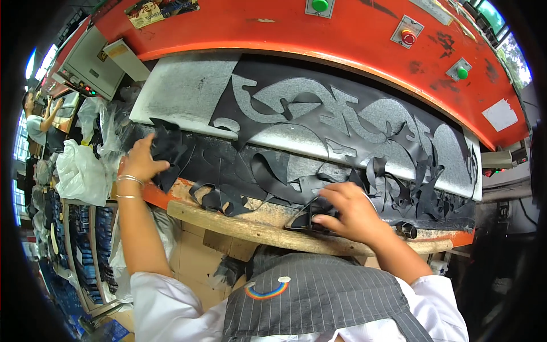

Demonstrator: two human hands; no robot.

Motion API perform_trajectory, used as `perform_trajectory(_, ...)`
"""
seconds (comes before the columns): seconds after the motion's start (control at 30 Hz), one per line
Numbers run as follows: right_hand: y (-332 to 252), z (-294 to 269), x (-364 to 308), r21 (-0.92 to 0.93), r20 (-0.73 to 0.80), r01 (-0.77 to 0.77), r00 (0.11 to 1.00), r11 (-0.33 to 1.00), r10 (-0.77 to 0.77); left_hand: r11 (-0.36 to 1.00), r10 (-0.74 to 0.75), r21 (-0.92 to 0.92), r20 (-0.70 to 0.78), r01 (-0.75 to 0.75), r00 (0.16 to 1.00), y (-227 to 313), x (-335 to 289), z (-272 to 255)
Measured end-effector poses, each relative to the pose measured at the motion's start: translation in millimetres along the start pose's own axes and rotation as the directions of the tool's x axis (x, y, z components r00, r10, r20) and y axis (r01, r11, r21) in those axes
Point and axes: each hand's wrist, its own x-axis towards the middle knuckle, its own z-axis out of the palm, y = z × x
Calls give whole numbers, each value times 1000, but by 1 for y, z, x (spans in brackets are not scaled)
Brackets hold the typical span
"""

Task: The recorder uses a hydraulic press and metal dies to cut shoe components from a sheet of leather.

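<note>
My left hand [142, 162], with bangles at its wrist, reaches to a pile of black cut pieces [168, 149] at the left end of the bench. Its fingers and thumb are spread apart beside the pile. Near the front edge my right hand [354, 214] curls its fingers and thumb round a small dark frame that looks like a cutting die [301, 220]; the palm hides part of it. Beyond both hands lies a black sheet [273, 71] with large curved cut-outs, on a pale grey board [182, 85]. Several black offcut strips [270, 174] tangle between the hands.
An orange-red machine beam [273, 34] with green buttons and a red button [408, 37] spans the far side. A wooden rail [245, 228] edges the bench. White plastic bags [84, 171] and a shelf rack [91, 251] stand left. Another person [39, 122] works far left.
</note>
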Motion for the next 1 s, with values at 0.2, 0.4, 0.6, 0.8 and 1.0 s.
perform_trajectory(0.2,25,72,59,-263,114,5,993,965,26,940,283,-245,178,-236,943,122,-10,68)
perform_trajectory(0.4,11,95,99,-149,131,-123,981,981,143,917,400,-191,429,-351,810,138,-50,39)
perform_trajectory(0.6,8,111,120,92,-63,60,997,994,-55,634,748,-326,31,-701,663,189,-24,73)
perform_trajectory(0.8,83,-6,64,167,-253,-201,938,965,239,723,669,-434,247,-537,701,160,-1,97)
perform_trajectory(1.0,173,-51,-88,-191,-197,-648,761,737,618,868,481,-329,366,-372,797,157,5,80)
